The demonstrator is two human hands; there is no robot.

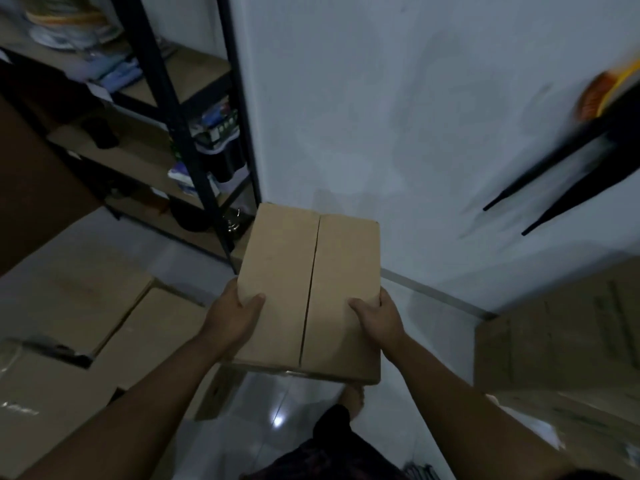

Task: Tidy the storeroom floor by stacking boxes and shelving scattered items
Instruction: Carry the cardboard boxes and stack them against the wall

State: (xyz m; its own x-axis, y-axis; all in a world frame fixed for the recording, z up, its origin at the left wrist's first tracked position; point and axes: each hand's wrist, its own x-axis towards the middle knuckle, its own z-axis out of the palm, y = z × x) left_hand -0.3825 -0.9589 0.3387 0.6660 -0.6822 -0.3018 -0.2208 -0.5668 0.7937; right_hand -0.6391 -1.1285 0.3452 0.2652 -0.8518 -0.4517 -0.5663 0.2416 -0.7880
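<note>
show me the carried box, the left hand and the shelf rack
carried box [277, 271], head view, left top flap
left hand [232, 318], head view, back of the hand
shelf rack [176, 126], head view, front black post

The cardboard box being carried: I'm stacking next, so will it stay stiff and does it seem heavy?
Probably stiff: the cardboard box shows flat faces and closed flaps. Likely light, since the left hand and right hand grip only its near corners. Smooth card might slip.

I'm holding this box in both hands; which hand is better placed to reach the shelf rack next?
Probably left. The left hand grips the box on the side where the shelf rack stands; the right hand holds the opposite edge, nearer the wall.
</note>
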